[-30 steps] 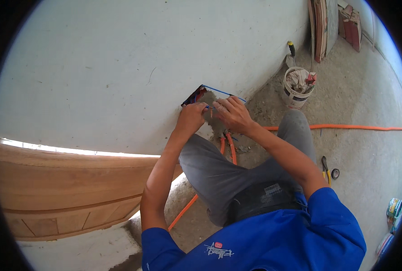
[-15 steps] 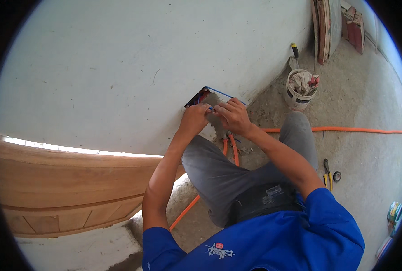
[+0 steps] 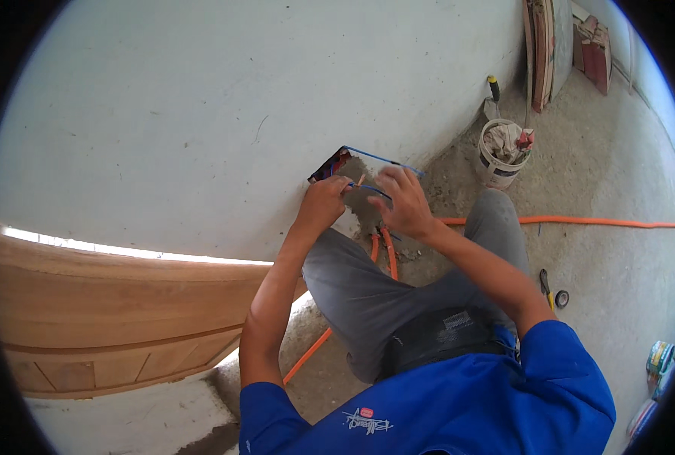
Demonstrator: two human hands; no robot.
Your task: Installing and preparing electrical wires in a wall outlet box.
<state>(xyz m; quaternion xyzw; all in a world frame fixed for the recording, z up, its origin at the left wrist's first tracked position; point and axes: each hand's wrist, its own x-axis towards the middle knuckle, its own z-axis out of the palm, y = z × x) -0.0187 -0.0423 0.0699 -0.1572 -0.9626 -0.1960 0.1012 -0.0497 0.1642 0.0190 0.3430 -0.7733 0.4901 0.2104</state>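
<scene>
Just in front of the wall, my left hand pinches a blue electrical wire near a short bare copper end. To its right, my right hand has its fingers apart and somewhat blurred; the wire runs toward its thumb and does not appear gripped. A dark recessed wall box opens beside my left fingertips, with red and blue wires inside. From its upper corner a second blue wire stretches right, passing above my right hand.
Orange conduit crosses the floor and rises by the rough patch below the box. At right stand a white bucket with cloth inside and a trowel. Yellow-handled pliers and black tape lie beside my leg. A wooden panel is at left.
My right hand has let go of the wire and drawn slightly right, its fingers spreading. The bare copper now shows between my hands. My left hand stays nearly in place.
</scene>
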